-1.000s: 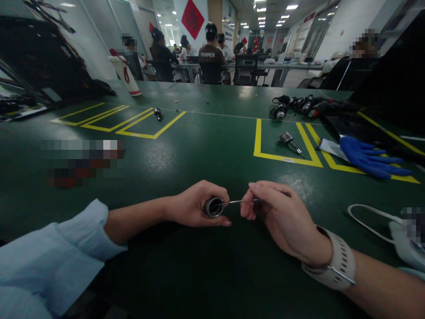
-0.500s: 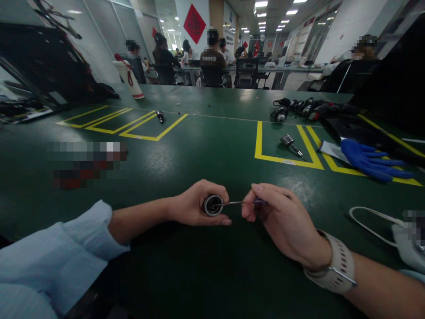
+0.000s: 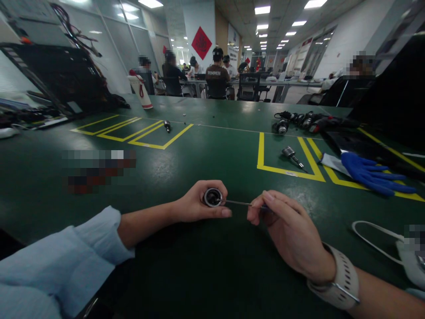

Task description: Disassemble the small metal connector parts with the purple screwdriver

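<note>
My left hand [image 3: 195,201] is closed around a hollow metal cylinder [image 3: 212,197], whose open round end faces me. Dark inner parts show inside its rim. In my right hand [image 3: 288,221], thumb and fingers pinch a thin screwdriver [image 3: 237,203] with a slim metal shaft. Most of its dark handle is hidden by the fingers. The shaft points left across to the cylinder, and its tip appears to sit at or just inside the opening. Both hands are above the green table [image 3: 199,261], close to my body.
Yellow tape outlines mark the table. A metal part with a shaft [image 3: 292,157] lies inside the right outline, a smaller one [image 3: 167,126] at the left. Blue glove [image 3: 372,173], black cabled parts [image 3: 282,126] and a white cup [image 3: 140,91] stand around. People sit at the back.
My view has tilted upward slightly. My right hand has shifted a little to the right, and the screwdriver's tip reaches less far into the cylinder. Both hands keep their hold.
</note>
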Demonstrator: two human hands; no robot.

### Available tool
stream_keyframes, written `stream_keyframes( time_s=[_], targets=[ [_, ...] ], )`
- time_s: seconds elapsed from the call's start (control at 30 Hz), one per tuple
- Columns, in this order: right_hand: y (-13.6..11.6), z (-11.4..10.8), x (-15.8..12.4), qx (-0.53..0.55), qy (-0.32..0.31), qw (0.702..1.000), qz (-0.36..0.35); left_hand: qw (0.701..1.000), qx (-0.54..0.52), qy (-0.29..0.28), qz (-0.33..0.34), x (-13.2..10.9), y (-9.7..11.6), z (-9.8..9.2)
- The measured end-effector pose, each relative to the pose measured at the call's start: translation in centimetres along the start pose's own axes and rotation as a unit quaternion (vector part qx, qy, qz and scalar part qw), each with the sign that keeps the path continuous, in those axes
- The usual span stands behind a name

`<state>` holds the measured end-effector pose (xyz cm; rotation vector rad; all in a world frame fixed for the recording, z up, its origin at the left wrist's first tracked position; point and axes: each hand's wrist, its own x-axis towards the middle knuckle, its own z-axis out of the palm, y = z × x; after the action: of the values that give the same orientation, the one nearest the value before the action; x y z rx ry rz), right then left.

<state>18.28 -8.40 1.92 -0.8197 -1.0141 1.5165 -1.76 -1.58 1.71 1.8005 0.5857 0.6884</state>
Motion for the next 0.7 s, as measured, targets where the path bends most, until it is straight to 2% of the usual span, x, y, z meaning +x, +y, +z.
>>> stream_keyframes(
  time_s=[0.1,0.2,0.27,0.37,0.47,0.57,0.63,0.7],
  targets=[
    [-0.1,-0.3,0.4,0.05,0.031,0.998,0.031,0.999,0.009,0.031,0.002,0.2,-0.5,-0.4],
    [-0.1,-0.5,0.9,0.124,0.107,0.983,0.088,0.995,0.053,0.082,0.016,0.5,-1.0,-1.1],
    [-0.2,-0.6,1.2,0.164,0.146,0.968,0.124,0.987,0.102,0.123,0.019,0.7,-1.1,-1.7],
    [-0.1,-0.8,1.4,0.186,0.165,0.957,0.151,0.964,0.182,0.194,-0.011,1.1,-1.1,-3.0],
    [0.1,-1.0,1.4,0.183,0.146,0.96,0.153,0.917,0.252,0.309,-0.021,1.6,-1.7,-4.9],
    [0.4,-1.2,1.4,0.165,0.113,0.969,0.142,0.837,0.307,0.454,0.006,2.2,-3.4,-7.6],
    [0.7,-1.2,1.3,0.145,0.1,0.975,0.132,0.794,0.331,0.51,-0.001,2.6,-4.8,-9.6],
    [0.8,-1.2,1.2,0.124,0.086,0.981,0.12,0.778,0.334,0.532,-0.025,3.0,-6.2,-11.7]
  ],
)
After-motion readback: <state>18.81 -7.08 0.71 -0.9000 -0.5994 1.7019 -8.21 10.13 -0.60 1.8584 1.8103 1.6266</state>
